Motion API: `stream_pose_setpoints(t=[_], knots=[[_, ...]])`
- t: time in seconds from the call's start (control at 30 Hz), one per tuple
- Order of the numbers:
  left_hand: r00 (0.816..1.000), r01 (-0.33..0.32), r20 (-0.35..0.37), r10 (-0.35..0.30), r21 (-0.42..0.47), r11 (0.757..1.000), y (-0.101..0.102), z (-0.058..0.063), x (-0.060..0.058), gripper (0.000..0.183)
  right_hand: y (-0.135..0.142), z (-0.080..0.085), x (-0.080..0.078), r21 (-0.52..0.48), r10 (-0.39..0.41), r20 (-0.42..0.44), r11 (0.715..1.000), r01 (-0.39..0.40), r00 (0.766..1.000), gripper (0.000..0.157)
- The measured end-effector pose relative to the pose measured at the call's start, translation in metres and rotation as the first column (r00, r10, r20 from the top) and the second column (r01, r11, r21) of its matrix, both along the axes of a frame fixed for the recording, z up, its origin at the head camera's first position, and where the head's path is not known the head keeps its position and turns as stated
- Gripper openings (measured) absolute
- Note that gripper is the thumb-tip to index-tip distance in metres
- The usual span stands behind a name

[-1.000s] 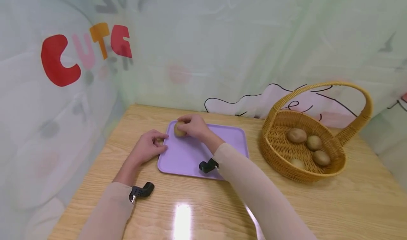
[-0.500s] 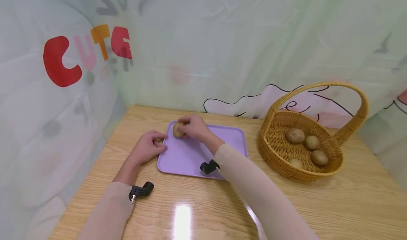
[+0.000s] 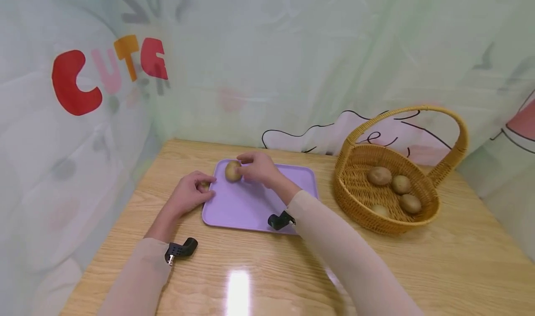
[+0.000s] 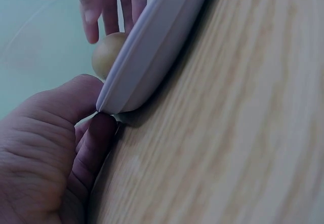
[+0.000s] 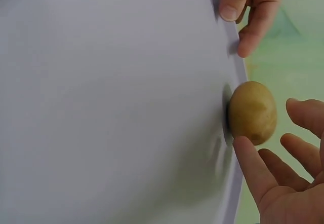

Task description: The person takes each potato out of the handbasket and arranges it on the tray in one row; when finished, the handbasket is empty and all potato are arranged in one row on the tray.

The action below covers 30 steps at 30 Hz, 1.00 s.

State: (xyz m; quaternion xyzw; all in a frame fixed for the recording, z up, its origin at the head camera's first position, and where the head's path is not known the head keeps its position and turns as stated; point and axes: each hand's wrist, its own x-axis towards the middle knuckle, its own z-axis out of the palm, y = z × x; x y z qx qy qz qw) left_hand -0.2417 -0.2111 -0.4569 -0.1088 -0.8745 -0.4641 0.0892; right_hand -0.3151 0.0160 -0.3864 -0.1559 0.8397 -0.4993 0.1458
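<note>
One brown potato point(image 3: 232, 171) rests at the far left corner of a purple tray point(image 3: 244, 209) on the wooden table. My right hand point(image 3: 261, 168) is just right of this potato, fingers spread; in the right wrist view the thumb tip point(image 5: 242, 145) is right at the potato's lower edge and the other fingers stand apart from it. At the tray's left side my left hand point(image 3: 189, 196) pinches the rim point(image 4: 114, 95), thumb above and fingers below, as the left wrist view shows.
To the right of the tray stands a wicker basket point(image 3: 347, 202) with a tall arched handle point(image 3: 422, 108). Several potatoes point(image 3: 379, 175) lie in it. A printed curtain point(image 3: 292, 65) hangs behind the table and along its left side.
My right hand's fingers have opened away from the potato, which stays on the tray. The left hand keeps its place at the rim. The head view has shifted slightly to the right.
</note>
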Motion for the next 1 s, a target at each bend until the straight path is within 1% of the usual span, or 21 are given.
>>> stream_pose_setpoints(t=[0.13,0.37,0.57,0.63,0.77,0.93,1.0], knots=[[1.0,-0.001,-0.008,0.001,-0.007,1.0,-0.001,-0.001,0.002,0.034,0.01,0.003,0.003,-0.023,0.019,-0.005,1.0,-0.019,1.0,0.048],[1.0,-0.009,-0.017,0.009,-0.029,1.0,-0.003,-0.004,0.004,0.034,0.039,0.012,0.014,0.016,0.067,-0.089,0.998,-0.066,0.994,0.044],[1.0,-0.008,-0.014,0.007,-0.026,1.0,-0.002,-0.003,0.004,0.035,0.07,0.017,0.026,0.03,0.035,-0.086,0.999,-0.032,0.996,0.041],[1.0,-0.006,-0.013,0.005,-0.023,1.0,-0.001,-0.003,0.004,0.035,0.082,0.018,0.031,0.029,0.021,-0.089,0.999,-0.019,0.996,0.041],[1.0,-0.007,-0.019,0.006,-0.029,1.0,0.0,-0.002,0.004,0.035,0.104,0.024,0.043,0.008,0.023,-0.109,1.0,-0.022,0.994,0.042],[1.0,0.007,-0.029,-0.008,-0.03,1.0,0.001,-0.001,0.003,0.035,0.134,0.037,0.065,-0.002,0.046,-0.127,0.999,-0.047,0.991,0.044],[0.999,0.016,-0.033,-0.017,-0.031,0.999,0.002,0.0,0.003,0.035,0.146,0.042,0.074,-0.027,0.057,-0.14,0.998,-0.062,0.989,0.045]])
